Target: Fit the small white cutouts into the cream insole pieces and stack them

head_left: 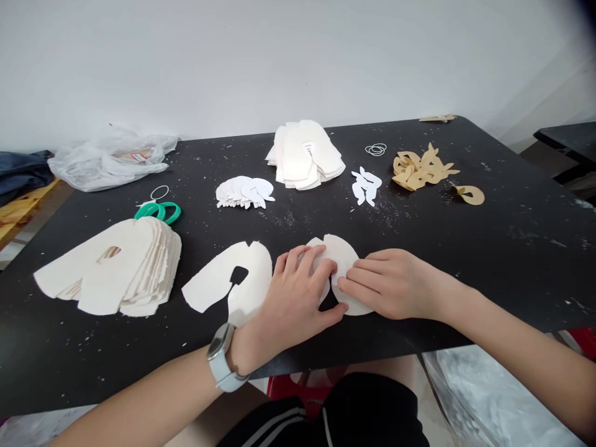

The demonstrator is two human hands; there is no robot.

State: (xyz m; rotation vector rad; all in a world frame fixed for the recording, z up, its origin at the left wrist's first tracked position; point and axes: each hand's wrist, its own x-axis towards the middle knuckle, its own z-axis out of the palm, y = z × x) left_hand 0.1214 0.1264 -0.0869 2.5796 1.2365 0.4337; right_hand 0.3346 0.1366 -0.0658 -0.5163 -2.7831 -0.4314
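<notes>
A white horseshoe-shaped piece (345,253) lies flat near the front edge of the black table, under both hands. My left hand (300,288), with a watch on its wrist, rests on the piece's left part, fingers bent and apart. My right hand (388,282) presses on its right side, fingers together; whether they pinch anything is hidden. Left of my left hand lies another white piece (254,270) with a dark hole and a slit. A thick stack of similar white pieces (116,267) sits farther left.
Green-handled scissors (161,212) touch the stack's back. Behind are a plastic bag (112,164), small white cutouts (242,191), another white stack (305,152), narrow white cutouts (365,186), rubber bands (375,149) and tan cutouts (421,167). The table's edge (363,354) runs close before me.
</notes>
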